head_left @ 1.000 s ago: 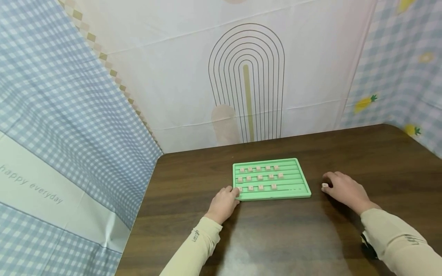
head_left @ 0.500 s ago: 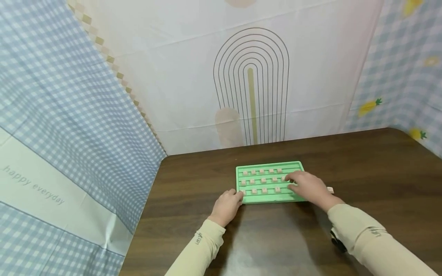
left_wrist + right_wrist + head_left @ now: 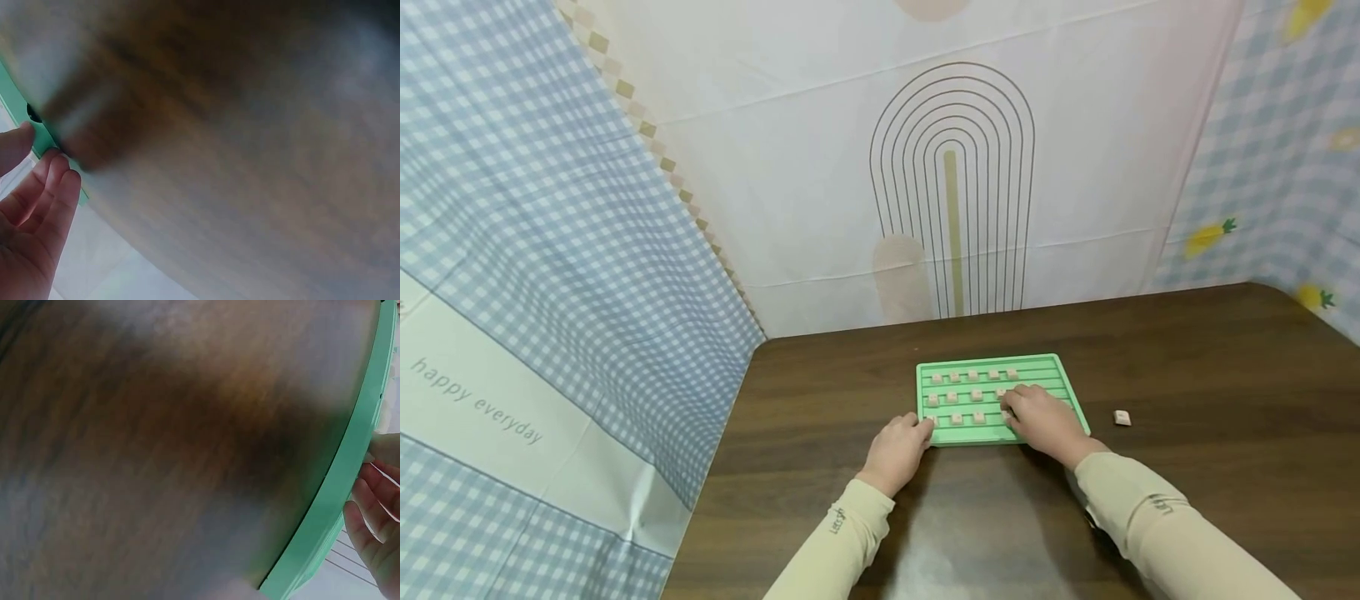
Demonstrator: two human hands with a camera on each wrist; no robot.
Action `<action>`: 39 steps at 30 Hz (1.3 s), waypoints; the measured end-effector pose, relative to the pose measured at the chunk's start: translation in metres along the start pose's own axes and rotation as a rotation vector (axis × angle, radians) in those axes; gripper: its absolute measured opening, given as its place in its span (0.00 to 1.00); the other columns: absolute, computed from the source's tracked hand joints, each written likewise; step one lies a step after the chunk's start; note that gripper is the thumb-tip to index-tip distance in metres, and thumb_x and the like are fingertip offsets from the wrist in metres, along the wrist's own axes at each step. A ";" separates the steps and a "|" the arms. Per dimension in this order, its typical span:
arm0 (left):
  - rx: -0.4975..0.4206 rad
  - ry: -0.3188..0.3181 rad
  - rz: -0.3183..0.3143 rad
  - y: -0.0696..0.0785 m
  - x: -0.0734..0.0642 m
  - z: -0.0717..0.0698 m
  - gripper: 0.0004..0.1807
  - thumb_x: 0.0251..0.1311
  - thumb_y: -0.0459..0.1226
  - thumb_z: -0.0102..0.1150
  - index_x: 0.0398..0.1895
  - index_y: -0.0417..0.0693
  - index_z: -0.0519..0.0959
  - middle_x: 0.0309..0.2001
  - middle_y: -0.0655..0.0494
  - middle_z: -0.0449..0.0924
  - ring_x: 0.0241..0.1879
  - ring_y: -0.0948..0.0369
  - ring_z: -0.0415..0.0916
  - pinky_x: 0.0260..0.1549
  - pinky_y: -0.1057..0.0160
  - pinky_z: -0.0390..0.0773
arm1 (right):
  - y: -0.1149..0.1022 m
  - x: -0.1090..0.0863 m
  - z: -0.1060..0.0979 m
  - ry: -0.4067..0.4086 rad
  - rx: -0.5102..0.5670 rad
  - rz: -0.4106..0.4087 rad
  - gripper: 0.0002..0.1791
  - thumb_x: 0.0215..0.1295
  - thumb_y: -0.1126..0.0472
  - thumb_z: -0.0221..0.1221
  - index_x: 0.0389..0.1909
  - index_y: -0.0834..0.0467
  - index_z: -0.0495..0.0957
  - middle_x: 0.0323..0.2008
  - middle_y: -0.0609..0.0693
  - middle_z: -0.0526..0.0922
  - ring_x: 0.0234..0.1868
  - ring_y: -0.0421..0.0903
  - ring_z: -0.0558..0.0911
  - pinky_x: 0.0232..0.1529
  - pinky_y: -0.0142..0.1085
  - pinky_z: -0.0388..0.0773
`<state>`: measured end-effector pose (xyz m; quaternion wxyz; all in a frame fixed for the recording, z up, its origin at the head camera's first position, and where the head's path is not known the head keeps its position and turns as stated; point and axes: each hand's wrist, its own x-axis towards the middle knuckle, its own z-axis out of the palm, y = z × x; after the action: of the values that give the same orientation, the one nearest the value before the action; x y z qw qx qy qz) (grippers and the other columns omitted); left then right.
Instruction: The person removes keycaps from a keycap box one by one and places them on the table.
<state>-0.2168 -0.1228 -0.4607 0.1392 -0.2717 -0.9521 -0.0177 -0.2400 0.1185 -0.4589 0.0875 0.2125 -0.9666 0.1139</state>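
A green tray (image 3: 1067, 377) with ridged rows carries several small pale keycap-like cubes (image 3: 973, 376), each with a small dark mark. My left hand (image 3: 897, 452) grips the tray's left front corner; in the left wrist view thumb and fingers (image 3: 53, 206) lie on either side of its green edge (image 3: 44, 139). Over the right part of the tray, my right hand (image 3: 1047, 427) reaches with bent fingers, tips right at a front-row cube (image 3: 1006, 415). In the right wrist view its thumb and forefinger come together behind the tray's side wall (image 3: 325, 500); whether they pinch a cube I cannot tell.
One loose pale cube (image 3: 1122, 417) lies on the dark wooden table (image 3: 1210, 367), right of the tray. A white patterned cloth (image 3: 805, 208) hangs behind the table's far edge, and blue checked cloth (image 3: 625, 250) hangs at the left.
My right hand has moved left from beside the loose cube to over the tray, leaving that cube on the table. My left hand stays at the tray's corner. The head view has shifted slightly.
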 end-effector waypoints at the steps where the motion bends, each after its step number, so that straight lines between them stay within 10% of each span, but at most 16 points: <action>1: 0.003 0.003 0.007 0.000 0.000 0.000 0.03 0.59 0.40 0.58 0.33 0.53 0.76 0.27 0.57 0.73 0.25 0.61 0.70 0.23 0.69 0.72 | 0.000 0.000 -0.001 -0.002 -0.002 0.001 0.06 0.58 0.60 0.61 0.35 0.56 0.79 0.34 0.50 0.80 0.35 0.49 0.78 0.31 0.40 0.75; 22: -0.040 -0.029 0.020 0.000 0.001 -0.002 0.03 0.60 0.38 0.57 0.36 0.52 0.76 0.29 0.56 0.74 0.26 0.60 0.70 0.24 0.69 0.71 | 0.002 -0.009 -0.013 0.074 0.032 0.076 0.07 0.59 0.61 0.60 0.36 0.58 0.79 0.34 0.51 0.79 0.36 0.48 0.78 0.31 0.40 0.76; 39: -0.081 -0.034 0.036 -0.004 0.001 -0.002 0.04 0.59 0.39 0.57 0.36 0.51 0.75 0.29 0.55 0.74 0.26 0.60 0.69 0.25 0.67 0.71 | 0.081 -0.053 -0.051 0.068 -0.046 0.174 0.08 0.59 0.60 0.59 0.36 0.60 0.81 0.33 0.56 0.82 0.33 0.54 0.78 0.32 0.48 0.72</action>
<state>-0.2190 -0.1255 -0.4584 0.1125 -0.2945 -0.9477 -0.0490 -0.2215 0.2239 -0.4366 0.1148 0.1215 -0.9802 0.1060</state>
